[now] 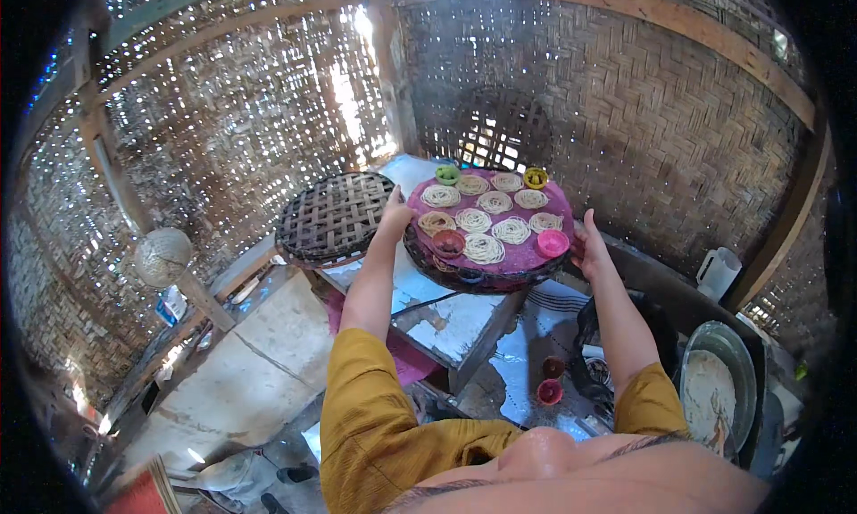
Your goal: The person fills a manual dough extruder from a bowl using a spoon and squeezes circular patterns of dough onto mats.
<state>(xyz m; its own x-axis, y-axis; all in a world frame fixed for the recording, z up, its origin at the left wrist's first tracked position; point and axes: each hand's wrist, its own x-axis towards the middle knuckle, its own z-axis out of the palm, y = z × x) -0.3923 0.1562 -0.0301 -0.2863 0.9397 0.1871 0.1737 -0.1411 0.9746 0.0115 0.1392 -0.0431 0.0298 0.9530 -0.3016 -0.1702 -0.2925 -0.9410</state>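
Observation:
A round woven tray lined with purple cloth (515, 254) lies before me, bearing several flat coils of pale noodle-like strands (474, 220). Small cups stand near its edge: green (447, 174) and yellow (535, 178) at the far side, brown (448, 244) and pink (553, 243) at the near side. My left hand (396, 212) is at the tray's left edge, thumb up, its fingers partly hidden. At the right edge is my right hand (589, 247), thumb raised and fingers against or very near the rim; firm contact cannot be told. Other dark trays seem stacked beneath.
An openwork woven bamboo tray (338, 216) lies left on a worn table (455, 330). To the right are a basin of pale dough or batter (710, 397), a plastic jug (719, 273) and a black bag (639, 326). Woven bamboo walls (643, 112) enclose the corner.

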